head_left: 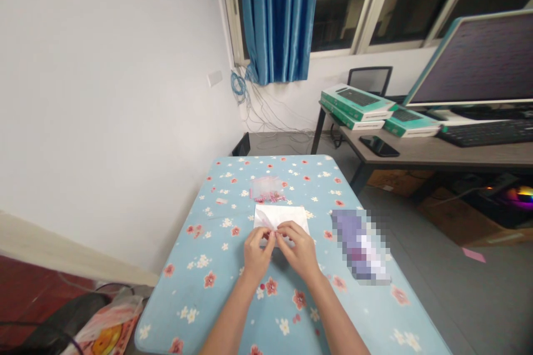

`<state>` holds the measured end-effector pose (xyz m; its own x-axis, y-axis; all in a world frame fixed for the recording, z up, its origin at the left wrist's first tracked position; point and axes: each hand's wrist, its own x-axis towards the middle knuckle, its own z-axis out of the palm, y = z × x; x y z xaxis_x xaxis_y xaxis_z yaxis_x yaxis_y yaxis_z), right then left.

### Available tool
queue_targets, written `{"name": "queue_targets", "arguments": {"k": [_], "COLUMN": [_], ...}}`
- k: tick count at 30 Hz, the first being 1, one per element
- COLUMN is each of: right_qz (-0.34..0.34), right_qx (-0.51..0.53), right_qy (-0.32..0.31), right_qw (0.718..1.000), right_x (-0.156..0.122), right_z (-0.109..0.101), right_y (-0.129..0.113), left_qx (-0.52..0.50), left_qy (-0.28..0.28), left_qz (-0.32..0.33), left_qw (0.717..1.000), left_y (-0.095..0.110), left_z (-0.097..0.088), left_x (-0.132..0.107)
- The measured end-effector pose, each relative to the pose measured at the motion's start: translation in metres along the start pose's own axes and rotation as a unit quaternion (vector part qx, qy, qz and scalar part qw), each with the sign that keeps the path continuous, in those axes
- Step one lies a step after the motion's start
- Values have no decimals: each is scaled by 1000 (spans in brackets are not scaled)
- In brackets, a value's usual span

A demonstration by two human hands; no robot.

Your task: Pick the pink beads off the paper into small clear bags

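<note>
Bare forearms (227, 327) reach up over the blue floral tabletop (177, 299), with the left hand (257, 255) and right hand (297, 249) both pinching the near edge of a white paper sheet (281, 219) — fingertips meet mid-edge, so it stays held between them. Small pink pieces (268, 197) sit just past it, a blurred purple item (360, 247) lies right — plenty of open cloth to the left.

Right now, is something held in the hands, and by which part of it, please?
Yes. The left hand and the right hand together pinch a white paper at its near edge, close to the middle of that edge.
</note>
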<state>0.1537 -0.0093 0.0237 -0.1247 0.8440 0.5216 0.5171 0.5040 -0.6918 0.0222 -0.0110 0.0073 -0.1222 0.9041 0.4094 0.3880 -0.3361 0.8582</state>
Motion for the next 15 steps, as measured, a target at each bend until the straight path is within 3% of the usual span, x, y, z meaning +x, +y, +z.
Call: {"name": "queue_targets", "arguments": {"k": [10,15], "right_qz": [37,21], "right_qx": [-56,9], "right_qy": [188,147], "right_qw": [980,989], "right_x": [-2,0], "right_z": [-1,-4], "right_y": [-3,-3], "left_qx": [130,123], "left_qy": [22,33], "left_qz": [89,131], "left_qw": [987,983], "left_y": [2,-2], "left_z": [1,1], "left_x": [-4,-5]}}
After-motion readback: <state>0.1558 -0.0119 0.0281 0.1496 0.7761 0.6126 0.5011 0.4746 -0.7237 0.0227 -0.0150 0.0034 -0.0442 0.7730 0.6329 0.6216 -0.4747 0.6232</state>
